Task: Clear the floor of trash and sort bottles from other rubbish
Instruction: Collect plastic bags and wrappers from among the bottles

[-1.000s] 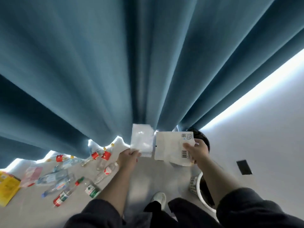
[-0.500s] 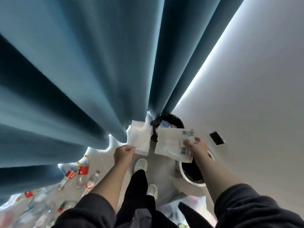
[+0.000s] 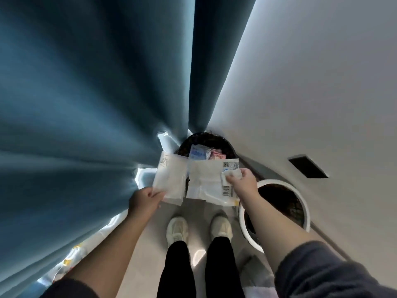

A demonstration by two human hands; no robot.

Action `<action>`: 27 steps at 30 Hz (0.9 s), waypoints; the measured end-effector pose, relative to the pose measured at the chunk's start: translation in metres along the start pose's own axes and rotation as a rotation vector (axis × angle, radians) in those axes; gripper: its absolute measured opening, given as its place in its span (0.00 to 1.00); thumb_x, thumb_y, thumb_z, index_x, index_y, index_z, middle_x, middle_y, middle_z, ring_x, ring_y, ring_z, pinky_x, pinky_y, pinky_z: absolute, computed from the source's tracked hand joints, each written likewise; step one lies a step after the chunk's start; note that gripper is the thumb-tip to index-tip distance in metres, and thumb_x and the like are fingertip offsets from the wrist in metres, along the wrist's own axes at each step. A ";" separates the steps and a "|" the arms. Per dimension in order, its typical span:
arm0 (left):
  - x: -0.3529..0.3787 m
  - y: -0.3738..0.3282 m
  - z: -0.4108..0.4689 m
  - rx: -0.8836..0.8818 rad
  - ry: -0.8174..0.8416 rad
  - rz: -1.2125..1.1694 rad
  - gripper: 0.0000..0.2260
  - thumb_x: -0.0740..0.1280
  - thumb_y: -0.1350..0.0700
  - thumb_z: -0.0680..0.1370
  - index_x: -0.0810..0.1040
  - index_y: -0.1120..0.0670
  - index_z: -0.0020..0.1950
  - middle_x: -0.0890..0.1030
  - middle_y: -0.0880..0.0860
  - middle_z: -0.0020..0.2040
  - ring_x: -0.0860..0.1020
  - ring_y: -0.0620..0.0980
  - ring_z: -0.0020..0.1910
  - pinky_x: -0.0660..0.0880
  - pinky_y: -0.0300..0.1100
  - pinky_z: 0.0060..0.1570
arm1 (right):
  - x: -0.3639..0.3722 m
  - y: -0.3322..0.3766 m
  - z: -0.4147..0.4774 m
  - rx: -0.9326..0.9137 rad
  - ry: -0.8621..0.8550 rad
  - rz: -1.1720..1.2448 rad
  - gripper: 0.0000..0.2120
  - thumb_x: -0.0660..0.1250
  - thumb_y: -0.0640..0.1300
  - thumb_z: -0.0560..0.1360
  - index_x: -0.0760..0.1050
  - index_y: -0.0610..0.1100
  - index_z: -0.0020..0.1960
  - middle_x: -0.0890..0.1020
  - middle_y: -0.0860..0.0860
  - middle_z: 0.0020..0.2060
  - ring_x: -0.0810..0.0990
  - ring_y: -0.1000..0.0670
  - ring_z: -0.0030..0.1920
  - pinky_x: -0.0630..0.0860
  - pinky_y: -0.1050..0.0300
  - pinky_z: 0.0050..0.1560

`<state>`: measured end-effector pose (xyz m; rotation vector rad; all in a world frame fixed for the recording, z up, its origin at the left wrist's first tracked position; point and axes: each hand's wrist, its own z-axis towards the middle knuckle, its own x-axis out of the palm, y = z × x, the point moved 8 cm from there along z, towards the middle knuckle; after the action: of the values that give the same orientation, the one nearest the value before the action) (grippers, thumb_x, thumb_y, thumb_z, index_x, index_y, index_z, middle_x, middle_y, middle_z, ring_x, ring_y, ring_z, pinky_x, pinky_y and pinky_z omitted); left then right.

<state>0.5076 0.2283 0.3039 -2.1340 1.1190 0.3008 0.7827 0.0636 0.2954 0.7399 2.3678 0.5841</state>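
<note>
My left hand (image 3: 144,200) pinches a small white plastic wrapper (image 3: 170,177) by its lower corner. My right hand (image 3: 242,183) grips a larger white wrapper (image 3: 206,183) with a barcode, along with a crumpled white scrap. Both wrappers hang just in front of a dark bin (image 3: 227,145) that holds blue and pink packaging (image 3: 198,154). A white-rimmed bin (image 3: 305,208) with a dark inside stands to the right, partly under my right forearm.
A heavy blue curtain (image 3: 96,104) fills the left side, a pale wall (image 3: 311,82) the right with a dark vent (image 3: 308,169). My two feet in white shoes (image 3: 177,230) stand on the grey floor. Blurred litter lies at the lower left (image 3: 68,262).
The view has swung right and I have stepped up to the bins. The bottles on the floor have left the view. Both hands still hold their wrappers, now close over the dark bin.
</note>
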 end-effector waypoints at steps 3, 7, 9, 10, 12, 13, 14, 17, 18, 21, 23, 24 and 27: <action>0.026 0.005 0.046 0.023 -0.032 -0.028 0.04 0.71 0.56 0.74 0.83 0.56 0.42 0.81 0.56 0.32 0.78 0.54 0.35 0.69 0.41 0.36 | 0.030 -0.014 0.066 -0.004 0.027 -0.010 0.13 0.70 0.40 0.74 0.72 0.44 0.57 0.79 0.49 0.52 0.77 0.49 0.49 0.73 0.54 0.46; 0.053 0.018 0.089 0.023 -0.063 -0.127 0.03 0.71 0.57 0.74 0.83 0.55 0.44 0.82 0.58 0.36 0.77 0.52 0.35 0.69 0.41 0.36 | 0.067 -0.025 0.135 -0.017 0.055 -0.043 0.18 0.70 0.42 0.74 0.72 0.44 0.62 0.79 0.50 0.56 0.76 0.51 0.50 0.72 0.59 0.46; 0.062 0.026 0.106 0.008 -0.083 -0.176 0.02 0.70 0.58 0.75 0.82 0.53 0.44 0.83 0.57 0.40 0.76 0.51 0.35 0.69 0.42 0.36 | 0.082 -0.031 0.161 -0.034 0.083 -0.108 0.23 0.72 0.44 0.73 0.70 0.45 0.66 0.79 0.49 0.59 0.77 0.50 0.53 0.72 0.56 0.50; 0.066 0.028 0.112 0.004 -0.087 -0.184 0.03 0.69 0.58 0.75 0.82 0.52 0.44 0.84 0.57 0.41 0.76 0.50 0.36 0.70 0.42 0.36 | 0.087 -0.033 0.169 -0.054 0.095 -0.152 0.27 0.73 0.44 0.72 0.68 0.46 0.68 0.78 0.49 0.61 0.76 0.49 0.56 0.71 0.57 0.52; 0.073 0.030 0.119 -0.003 -0.081 -0.190 0.03 0.69 0.58 0.75 0.82 0.52 0.44 0.84 0.57 0.41 0.76 0.50 0.36 0.70 0.41 0.36 | 0.090 -0.035 0.177 -0.110 0.103 -0.263 0.36 0.75 0.45 0.71 0.62 0.46 0.73 0.74 0.48 0.66 0.74 0.47 0.63 0.69 0.57 0.57; 0.077 0.029 0.120 -0.007 -0.074 -0.177 0.03 0.69 0.57 0.75 0.83 0.52 0.44 0.84 0.56 0.40 0.76 0.49 0.35 0.69 0.41 0.35 | 0.088 -0.036 0.177 -0.138 0.095 -0.325 0.39 0.75 0.45 0.71 0.59 0.45 0.75 0.72 0.47 0.68 0.71 0.46 0.66 0.67 0.56 0.60; 0.081 0.025 0.120 -0.010 -0.063 -0.152 0.03 0.70 0.56 0.75 0.83 0.52 0.43 0.83 0.54 0.37 0.76 0.48 0.33 0.69 0.40 0.34 | 0.084 -0.035 0.174 -0.165 0.082 -0.375 0.40 0.75 0.46 0.71 0.56 0.45 0.77 0.69 0.46 0.70 0.69 0.45 0.69 0.66 0.56 0.63; 0.102 0.005 0.123 -0.002 0.001 -0.050 0.06 0.71 0.56 0.74 0.81 0.57 0.40 0.77 0.50 0.29 0.73 0.41 0.24 0.68 0.35 0.27 | 0.067 -0.032 0.163 -0.236 0.059 -0.460 0.37 0.71 0.44 0.75 0.55 0.44 0.77 0.66 0.46 0.72 0.65 0.47 0.72 0.62 0.56 0.68; 0.111 -0.005 0.126 0.004 0.024 -0.021 0.08 0.71 0.57 0.74 0.79 0.61 0.40 0.76 0.52 0.30 0.72 0.38 0.21 0.66 0.31 0.24 | 0.062 -0.031 0.160 -0.262 0.062 -0.494 0.36 0.70 0.44 0.75 0.55 0.44 0.77 0.65 0.46 0.73 0.64 0.47 0.72 0.61 0.56 0.69; 0.147 -0.028 0.138 -0.015 0.110 0.084 0.07 0.70 0.59 0.74 0.77 0.62 0.43 0.78 0.57 0.38 0.77 0.40 0.25 0.69 0.29 0.24 | 0.052 -0.029 0.154 -0.371 0.086 -0.585 0.33 0.68 0.42 0.76 0.56 0.44 0.77 0.63 0.47 0.74 0.63 0.48 0.73 0.60 0.57 0.70; 0.165 -0.033 0.145 -0.066 0.116 0.286 0.12 0.71 0.54 0.74 0.78 0.60 0.52 0.81 0.57 0.48 0.82 0.51 0.43 0.75 0.37 0.38 | 0.053 -0.029 0.153 -0.453 0.109 -0.641 0.32 0.67 0.40 0.76 0.58 0.44 0.76 0.62 0.47 0.74 0.62 0.47 0.73 0.60 0.57 0.70; 0.167 -0.037 0.147 -0.056 0.077 0.437 0.17 0.72 0.51 0.73 0.76 0.58 0.58 0.80 0.57 0.54 0.80 0.56 0.51 0.74 0.42 0.45 | 0.056 -0.030 0.151 -0.492 0.128 -0.675 0.32 0.67 0.39 0.76 0.58 0.44 0.76 0.61 0.46 0.74 0.61 0.47 0.74 0.59 0.56 0.71; 0.174 -0.063 0.146 0.205 -0.067 0.821 0.25 0.73 0.48 0.72 0.69 0.54 0.65 0.73 0.56 0.62 0.72 0.58 0.62 0.71 0.51 0.54 | 0.076 -0.037 0.149 -0.582 0.213 -0.819 0.33 0.67 0.39 0.76 0.57 0.46 0.76 0.56 0.46 0.76 0.54 0.45 0.77 0.59 0.53 0.74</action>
<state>0.6778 0.2413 0.1411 -1.3866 1.8528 0.5872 0.8136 0.1177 0.1353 -0.5492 2.2306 0.9221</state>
